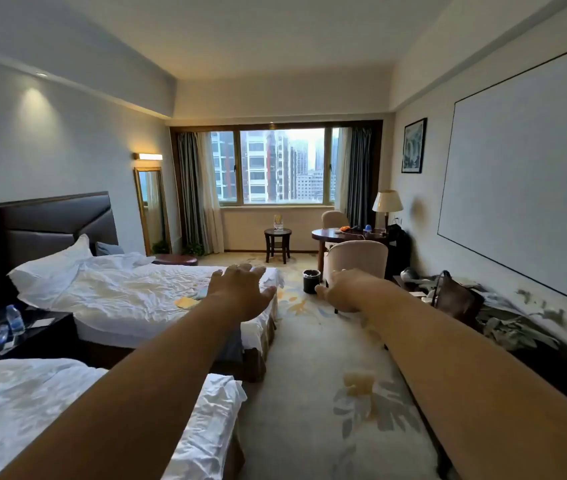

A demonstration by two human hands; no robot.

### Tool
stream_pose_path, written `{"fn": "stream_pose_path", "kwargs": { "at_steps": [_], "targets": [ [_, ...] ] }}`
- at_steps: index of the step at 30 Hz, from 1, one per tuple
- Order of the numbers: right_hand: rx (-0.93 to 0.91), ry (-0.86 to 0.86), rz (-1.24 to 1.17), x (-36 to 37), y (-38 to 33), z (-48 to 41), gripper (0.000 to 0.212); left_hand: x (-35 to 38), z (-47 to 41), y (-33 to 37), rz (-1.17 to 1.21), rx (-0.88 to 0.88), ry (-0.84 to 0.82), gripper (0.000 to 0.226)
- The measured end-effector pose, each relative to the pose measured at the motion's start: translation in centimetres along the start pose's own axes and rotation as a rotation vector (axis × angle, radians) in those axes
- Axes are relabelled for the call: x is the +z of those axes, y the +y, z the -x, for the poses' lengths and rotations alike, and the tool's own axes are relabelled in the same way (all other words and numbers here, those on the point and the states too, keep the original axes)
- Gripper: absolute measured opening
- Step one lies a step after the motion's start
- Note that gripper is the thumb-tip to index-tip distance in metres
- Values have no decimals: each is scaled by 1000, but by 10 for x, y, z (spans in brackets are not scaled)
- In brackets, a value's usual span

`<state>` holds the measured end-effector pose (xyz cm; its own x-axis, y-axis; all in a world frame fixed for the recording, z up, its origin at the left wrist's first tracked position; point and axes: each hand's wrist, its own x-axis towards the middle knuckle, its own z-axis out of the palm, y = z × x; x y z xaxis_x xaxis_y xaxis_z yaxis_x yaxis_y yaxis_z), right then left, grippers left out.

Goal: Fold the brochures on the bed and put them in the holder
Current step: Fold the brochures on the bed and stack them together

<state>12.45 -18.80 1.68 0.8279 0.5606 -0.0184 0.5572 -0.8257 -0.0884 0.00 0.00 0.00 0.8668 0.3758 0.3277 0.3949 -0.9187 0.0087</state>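
A yellow brochure lies flat on the rumpled white cover of the far bed, towards its foot end, with a bluish sheet just beside it and partly hidden behind the left wrist. The left hand is stretched out over that corner of the bed, palm down, fingers spread and straight, grasping nothing and clear of both papers. The right hand reaches forward over the patterned carpet in the aisle. Its fingers are foreshortened and a little blurred, but they look loose and released, with nothing in them. Well apart from the papers, by the window, a small clear holder stands upright on a small round bench; what it contains is too small to tell. Between the bed's foot and a beige armchair sits a dark waste bin. A table lamp stands in the far right corner. To the left, a dark nightstand between the beds carries two water bottles, and the near bed fills the lower left, also in white linen.
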Motion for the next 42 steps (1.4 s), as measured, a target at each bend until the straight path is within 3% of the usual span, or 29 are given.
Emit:
{"fn": "stream_pose_path", "kwargs": {
  "at_steps": [11,17,24,36,42],
  "targets": [
    [-31,-25,138,0,73,-171,59,59,-175,40,-89,-28,-83,69],
    [-7,26,136,-4,125,-291,63,88,-294,68,-212,-53,-76,68],
    [33,-9,57,12,168,-417,68,148,-424,97,-173,11,-117,66],
    [16,-34,88,8,202,-707,75,260,-699,72,-152,125,-127,60],
    [11,25,47,-6,229,-848,68,312,-848,71,-125,119,-146,59]
  ]
}}
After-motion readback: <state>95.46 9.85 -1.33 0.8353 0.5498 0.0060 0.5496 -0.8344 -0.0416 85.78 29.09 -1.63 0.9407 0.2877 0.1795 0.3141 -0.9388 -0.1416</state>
